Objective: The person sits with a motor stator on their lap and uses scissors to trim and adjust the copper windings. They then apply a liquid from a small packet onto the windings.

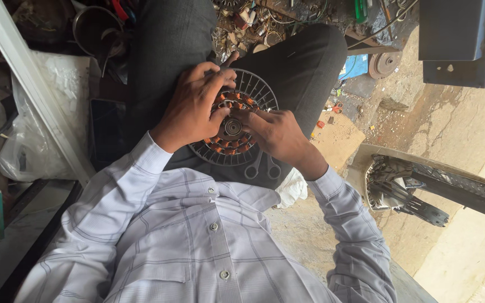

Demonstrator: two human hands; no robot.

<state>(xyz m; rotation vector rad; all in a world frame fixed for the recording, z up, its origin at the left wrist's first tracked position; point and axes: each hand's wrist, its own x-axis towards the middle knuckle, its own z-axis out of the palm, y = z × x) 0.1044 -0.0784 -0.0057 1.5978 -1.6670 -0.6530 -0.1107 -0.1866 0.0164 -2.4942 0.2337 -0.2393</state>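
A cluttered workshop floor of bare concrete lies below the head camera, with scrap metal parts and wires heaped at the top and a white plastic bag at the left. The person sits with knees drawn up in dark trousers, and a round fan motor rests on the lap between them. It lies flat, its face turned up toward the camera, so it has no clear long axis; a ring of copper windings circles a central hub, and a ribbed grey rim runs round the outside.

A dented metal pot stands at the upper left; its contents cannot be made out. A piece of cardboard lies on the floor to the right, and a dark slotted plastic housing sits further right.

The left hand arches over the motor's upper left, fingers curled and spread across the windings, pressing down on them. The right hand comes in from the lower right, its fingers bunched close together with the tips on the windings beside the hub. Both wrists emerge from pale checked shirt sleeves.
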